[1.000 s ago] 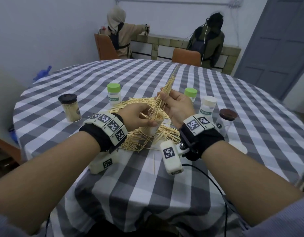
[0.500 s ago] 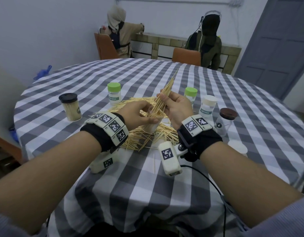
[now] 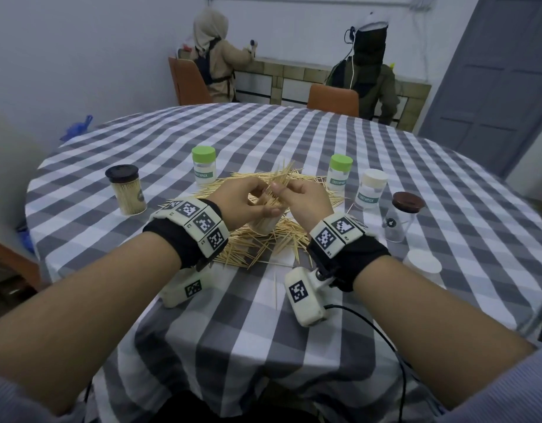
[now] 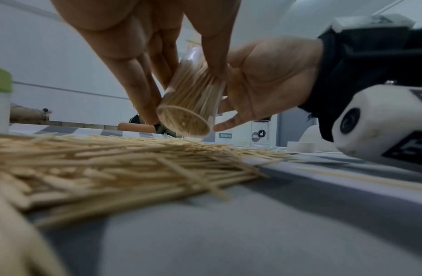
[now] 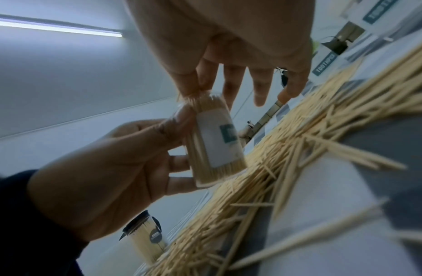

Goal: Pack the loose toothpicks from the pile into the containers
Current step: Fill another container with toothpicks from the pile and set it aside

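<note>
My left hand [image 3: 248, 206] grips a clear toothpick container [image 3: 265, 228], tilted just above the loose toothpick pile [image 3: 257, 250] at the middle of the table. The container [image 4: 188, 104] is packed with toothpicks, and its white label [image 5: 219, 142] shows in the right wrist view. My right hand [image 3: 280, 190] pinches a bundle of toothpicks [image 3: 283, 178] between thumb and forefinger at the container's mouth. The bundle's lower ends are inside the container and its upper ends fan out above my fingers. My other right fingers [image 5: 259, 87] are spread straight.
A full brown-lidded jar [image 3: 127, 190] stands at the left. Two green-lidded containers [image 3: 204, 166] [image 3: 339, 175], a white-lidded one [image 3: 372, 187] and a clear brown-lidded jar [image 3: 401, 218] ring the pile. A loose white lid [image 3: 423, 264] lies at the right. Two people sit at the far wall.
The bundle in my right hand has sunk lower into the container, so less of it stands above my fingers. Both hands stay over the pile.
</note>
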